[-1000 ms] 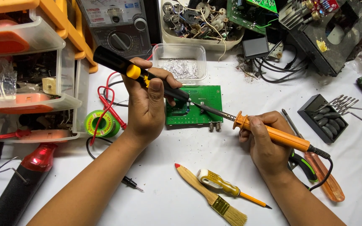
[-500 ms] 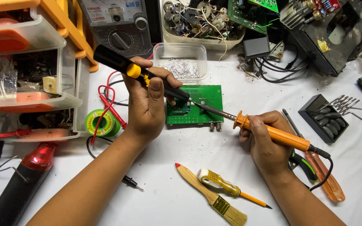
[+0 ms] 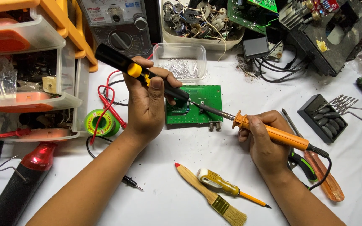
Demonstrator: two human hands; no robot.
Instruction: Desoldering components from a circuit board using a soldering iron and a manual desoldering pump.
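Note:
A green circuit board (image 3: 204, 99) lies flat on the white table. My left hand (image 3: 147, 104) grips a black and yellow desoldering pump (image 3: 135, 72), its nozzle down on the board's left part. My right hand (image 3: 265, 142) holds an orange-handled soldering iron (image 3: 273, 133); its metal tip reaches left over the board and meets the pump's nozzle.
A clear box of small parts (image 3: 181, 67) and a multimeter (image 3: 116, 25) stand behind the board. Solder spool (image 3: 101, 122) and drawer unit (image 3: 26, 71) sit left. A brush (image 3: 210, 196), a small screwdriver (image 3: 225, 187), an orange screwdriver (image 3: 321, 175) and an iron stand (image 3: 323, 119) lie near my right arm.

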